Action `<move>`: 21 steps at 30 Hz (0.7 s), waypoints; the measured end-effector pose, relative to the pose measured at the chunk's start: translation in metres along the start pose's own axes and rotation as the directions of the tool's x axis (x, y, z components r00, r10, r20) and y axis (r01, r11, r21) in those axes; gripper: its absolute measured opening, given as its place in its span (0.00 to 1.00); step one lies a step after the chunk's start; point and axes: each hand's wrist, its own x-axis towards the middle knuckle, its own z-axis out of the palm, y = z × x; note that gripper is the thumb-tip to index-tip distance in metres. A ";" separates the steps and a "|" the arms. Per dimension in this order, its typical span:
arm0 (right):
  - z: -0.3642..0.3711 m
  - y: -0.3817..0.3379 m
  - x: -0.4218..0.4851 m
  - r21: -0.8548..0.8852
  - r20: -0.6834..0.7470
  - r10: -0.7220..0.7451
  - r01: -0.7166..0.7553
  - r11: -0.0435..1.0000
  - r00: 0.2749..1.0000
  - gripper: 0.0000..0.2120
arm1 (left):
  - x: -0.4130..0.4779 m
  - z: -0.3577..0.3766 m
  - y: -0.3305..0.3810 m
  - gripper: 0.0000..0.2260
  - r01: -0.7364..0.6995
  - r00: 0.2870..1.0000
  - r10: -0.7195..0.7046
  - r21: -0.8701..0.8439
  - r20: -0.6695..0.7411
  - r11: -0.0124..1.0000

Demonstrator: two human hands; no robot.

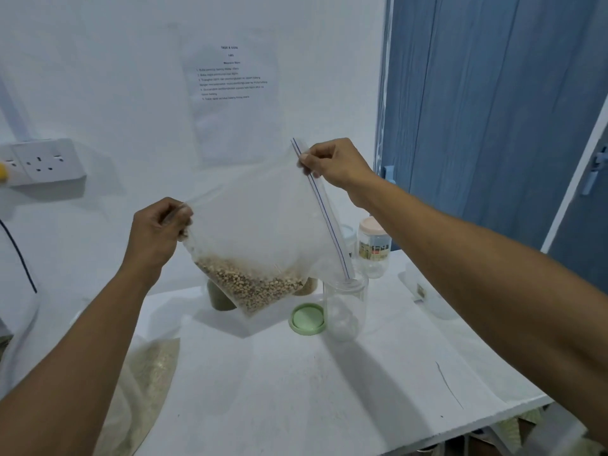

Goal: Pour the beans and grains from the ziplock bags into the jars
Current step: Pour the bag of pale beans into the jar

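Above the white surface, you hold the ziplock bag in the air, tilted like a diamond. Its zip edge faces right and runs steeply from upper left down to the right, where its lower end reaches the mouth of the clear jar. Your left grip is clamped on the bag's left corner, fingers curled. Your right grip pinches the zip edge near its top. A second bag of pale grain lies at the surface's near left edge. The jar stands upright and uncapped, with the green lid lying flat just beside it on the left. Brown beans pool in the bag's bottom corner, left of the jar.
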 end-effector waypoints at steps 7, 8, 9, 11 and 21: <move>-0.002 -0.001 0.006 -0.009 -0.001 -0.012 0.012 1.000 1.000 0.09 | 0.006 -0.002 0.006 0.10 -0.012 1.000 0.012 0.003 0.001 1.000; -0.003 0.002 0.004 -0.002 0.000 -0.011 0.011 1.000 1.000 0.09 | 0.007 -0.001 0.007 0.10 -0.012 1.000 0.012 0.003 0.004 1.000; -0.003 0.004 0.003 0.006 0.001 -0.009 0.009 1.000 1.000 0.09 | 0.007 0.001 0.008 0.10 -0.011 1.000 0.011 0.004 0.007 1.000; -0.005 0.009 0.000 0.024 0.000 -0.002 0.002 1.000 1.000 0.09 | 0.008 0.004 0.010 0.10 -0.013 1.000 0.012 0.008 0.017 1.000; -0.014 0.013 -0.006 0.070 -0.027 0.035 -0.033 0.997 0.999 0.09 | 0.029 0.007 0.029 0.09 -0.012 1.000 0.011 0.030 0.029 0.999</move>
